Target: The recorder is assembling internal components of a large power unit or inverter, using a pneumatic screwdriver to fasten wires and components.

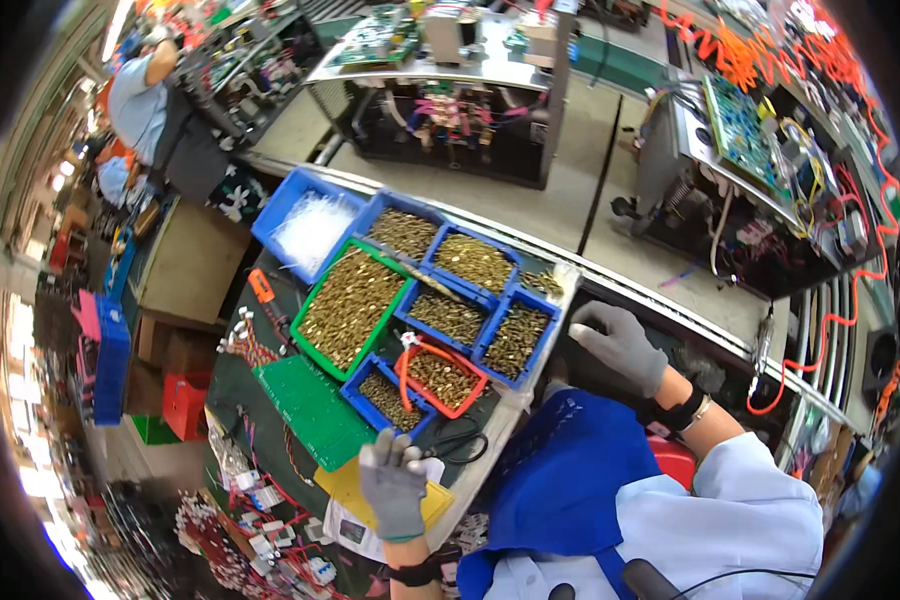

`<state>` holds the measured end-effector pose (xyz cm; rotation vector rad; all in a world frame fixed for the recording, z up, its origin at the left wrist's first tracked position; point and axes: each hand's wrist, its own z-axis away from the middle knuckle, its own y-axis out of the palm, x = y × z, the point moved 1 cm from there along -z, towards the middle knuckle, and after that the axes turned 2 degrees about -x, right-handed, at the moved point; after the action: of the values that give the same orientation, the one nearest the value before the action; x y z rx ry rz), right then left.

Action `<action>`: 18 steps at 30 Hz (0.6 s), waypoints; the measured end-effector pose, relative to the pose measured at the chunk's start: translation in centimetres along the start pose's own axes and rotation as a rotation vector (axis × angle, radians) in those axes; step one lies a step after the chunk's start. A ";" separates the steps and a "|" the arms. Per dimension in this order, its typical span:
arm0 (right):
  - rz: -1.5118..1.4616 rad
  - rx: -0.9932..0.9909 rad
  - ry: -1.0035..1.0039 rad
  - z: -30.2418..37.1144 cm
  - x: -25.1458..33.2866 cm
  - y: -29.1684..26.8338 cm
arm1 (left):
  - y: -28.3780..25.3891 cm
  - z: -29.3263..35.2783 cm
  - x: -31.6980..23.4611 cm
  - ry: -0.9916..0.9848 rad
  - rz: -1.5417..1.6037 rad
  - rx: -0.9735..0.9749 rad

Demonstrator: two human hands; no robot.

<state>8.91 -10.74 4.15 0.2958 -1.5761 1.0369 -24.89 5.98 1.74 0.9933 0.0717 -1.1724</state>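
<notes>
My left hand point(392, 490), in a grey glove, hovers palm up over a yellow sheet point(437, 503) and white paper at the table's near edge. Its fingers are loosely bent and apart, with nothing seen in them. My right hand point(625, 350), also gloved, is beside the conveyor rail, right of the bins. Its fingers curl loosely, and no object shows in them. Between the hands are small brass-coloured screws in a green bin point(406, 300), several blue bins point(490, 375) and a red bin point(477, 402). A red-orange handled tool point(404, 375) lies across the red bin.
Scissors point(460, 442) lie near my left hand, a green board point(310, 410) farther left. White ties fill another blue bin point(270, 235). Wire bundles point(260, 520) spread lower left. Opened machines point(450, 150) with circuit boards stand on the conveyor. A coiled orange hose point(830, 320) hangs right. Another person point(138, 110) works far left.
</notes>
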 end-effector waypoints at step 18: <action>-0.109 0.112 0.424 7.4 -17.6 3.4 | 7.5 -5.1 15.1 -0.124 -1.987 0.008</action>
<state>6.93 -20.29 -12.62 0.2181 -1.1124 1.0264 -10.19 -1.36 -4.60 0.6241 1.1530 -2.9709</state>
